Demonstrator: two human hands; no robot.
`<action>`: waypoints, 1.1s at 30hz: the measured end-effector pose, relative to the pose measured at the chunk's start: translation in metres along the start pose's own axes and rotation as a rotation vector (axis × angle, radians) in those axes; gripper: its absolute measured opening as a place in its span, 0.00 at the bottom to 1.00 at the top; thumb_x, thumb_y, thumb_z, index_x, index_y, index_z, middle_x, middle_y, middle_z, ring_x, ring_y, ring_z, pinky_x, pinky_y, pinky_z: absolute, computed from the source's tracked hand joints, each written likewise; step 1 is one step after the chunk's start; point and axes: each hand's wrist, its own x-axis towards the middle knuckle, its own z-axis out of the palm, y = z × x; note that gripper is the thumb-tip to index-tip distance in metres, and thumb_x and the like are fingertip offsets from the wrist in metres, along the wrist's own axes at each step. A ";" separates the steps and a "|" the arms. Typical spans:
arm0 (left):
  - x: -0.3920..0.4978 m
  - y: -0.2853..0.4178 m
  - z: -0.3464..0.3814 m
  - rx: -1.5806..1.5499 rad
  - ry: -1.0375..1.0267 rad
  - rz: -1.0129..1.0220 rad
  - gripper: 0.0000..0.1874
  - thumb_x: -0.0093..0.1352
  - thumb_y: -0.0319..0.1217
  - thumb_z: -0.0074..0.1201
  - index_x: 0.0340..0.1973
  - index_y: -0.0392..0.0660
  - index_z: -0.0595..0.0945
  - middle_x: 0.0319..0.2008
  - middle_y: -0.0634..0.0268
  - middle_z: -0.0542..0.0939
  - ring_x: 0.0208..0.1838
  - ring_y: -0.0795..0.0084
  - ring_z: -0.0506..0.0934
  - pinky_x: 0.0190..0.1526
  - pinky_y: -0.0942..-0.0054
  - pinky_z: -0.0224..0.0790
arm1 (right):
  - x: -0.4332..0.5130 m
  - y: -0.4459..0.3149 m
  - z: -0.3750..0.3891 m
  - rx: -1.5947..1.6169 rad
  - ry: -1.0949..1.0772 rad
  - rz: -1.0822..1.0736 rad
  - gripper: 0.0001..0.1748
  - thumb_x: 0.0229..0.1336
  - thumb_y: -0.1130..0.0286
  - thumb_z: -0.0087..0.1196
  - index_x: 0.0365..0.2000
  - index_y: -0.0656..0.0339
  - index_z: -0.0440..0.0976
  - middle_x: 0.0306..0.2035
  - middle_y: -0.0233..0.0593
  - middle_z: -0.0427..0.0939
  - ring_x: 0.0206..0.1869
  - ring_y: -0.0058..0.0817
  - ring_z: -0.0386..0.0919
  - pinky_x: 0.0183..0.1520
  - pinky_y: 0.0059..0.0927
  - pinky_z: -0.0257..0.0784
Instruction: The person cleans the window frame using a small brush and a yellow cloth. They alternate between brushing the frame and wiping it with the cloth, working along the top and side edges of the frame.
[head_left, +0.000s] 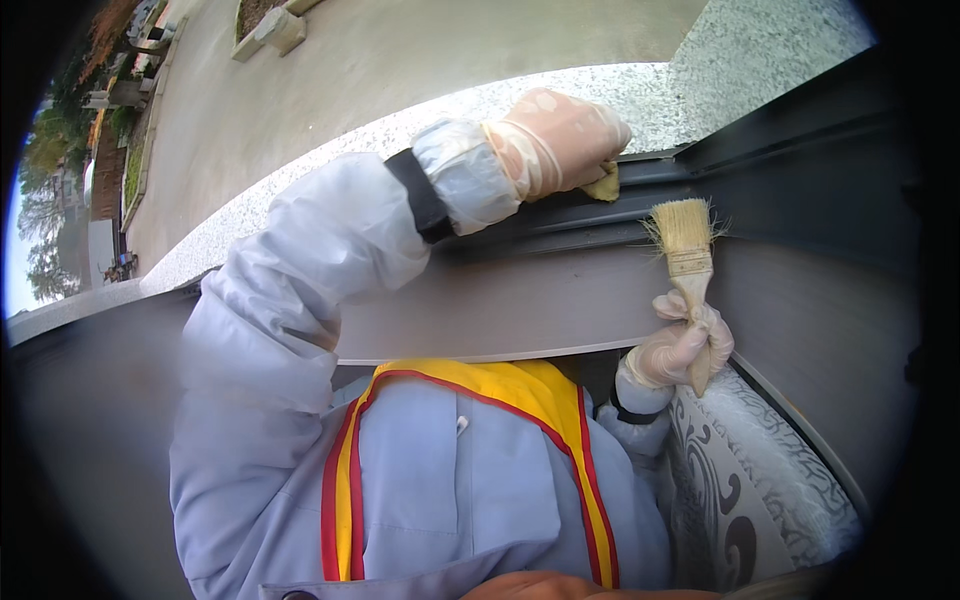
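Observation:
My left hand (566, 142), in a thin translucent glove, reaches across to the dark metal window track (570, 217). Its fingers are closed on a yellowish cloth (604, 184), whose lower end shows against the track; the rest is hidden in the fist. At the right, my right hand (686, 345), also gloved, grips a flat paintbrush (690, 281) by its wooden handle. The pale, splayed bristles point up towards the track's corner, below and to the right of the left hand. Whether the bristles touch the frame cannot be told.
A grey-brown inner sill (510, 300) lies between my body and the track. Beyond the track runs a speckled stone ledge (645, 101), with paved ground (420, 60) outside. A dark frame upright (810, 165) rises at the right. Patterned fabric or covering (750, 472) lies beneath the right hand.

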 end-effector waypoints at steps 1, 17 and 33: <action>0.010 0.005 0.000 -0.026 0.001 -0.003 0.09 0.64 0.36 0.61 0.36 0.47 0.80 0.35 0.61 0.82 0.41 0.56 0.81 0.41 0.62 0.73 | 0.000 0.000 0.000 -0.005 0.002 -0.010 0.12 0.66 0.71 0.47 0.46 0.66 0.67 0.29 0.54 0.78 0.26 0.35 0.78 0.30 0.35 0.79; 0.042 -0.026 -0.068 -0.291 0.544 -0.330 0.05 0.66 0.29 0.57 0.37 0.44 0.84 0.43 0.58 0.81 0.35 0.61 0.82 0.40 0.65 0.78 | -0.002 -0.003 0.007 -0.070 0.045 -0.025 0.13 0.66 0.67 0.49 0.44 0.67 0.69 0.28 0.52 0.79 0.27 0.34 0.81 0.29 0.30 0.79; 0.014 0.020 -0.006 -0.007 -0.044 0.189 0.22 0.71 0.30 0.50 0.62 0.57 0.76 0.39 0.53 0.77 0.46 0.55 0.79 0.43 0.59 0.75 | -0.001 -0.008 0.006 0.002 0.019 0.034 0.11 0.65 0.74 0.50 0.45 0.66 0.68 0.33 0.54 0.78 0.28 0.31 0.78 0.34 0.34 0.80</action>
